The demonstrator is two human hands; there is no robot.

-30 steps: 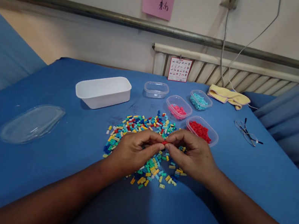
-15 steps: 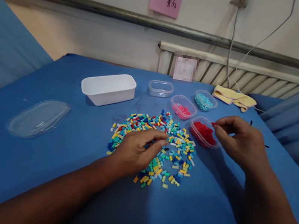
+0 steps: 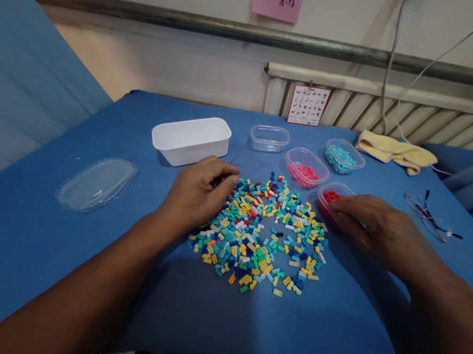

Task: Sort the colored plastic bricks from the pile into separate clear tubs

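A loose pile of small toy building bricks [image 3: 247, 245] in yellow, blue, teal, green, white and red lies on the blue cloth. My left hand [image 3: 198, 192] is at the pile's upper left edge, thumb and fingertips curled together; whatever is between them cannot be made out. Over the near right side of a clear tub [image 3: 338, 187] of red bricks [image 3: 330, 196] is my right hand [image 3: 373, 227]. Its fingers are bunched at the tub's rim and cover part of the contents; anything in them is hidden.
Behind the pile stand a white bin [image 3: 192, 140], a clear tub [image 3: 269, 139], a tub of pink bricks [image 3: 306, 169] and one of light blue bricks [image 3: 344, 157]. Clear lids [image 3: 97, 184] lie left. Eyeglasses [image 3: 431, 219] and a yellow cloth [image 3: 395, 150] are at the right.
My left hand has shifted from the pile's middle to its upper left edge. My right hand, which held a red brick beside the tub, has come down over the tub. The view has turned slightly.
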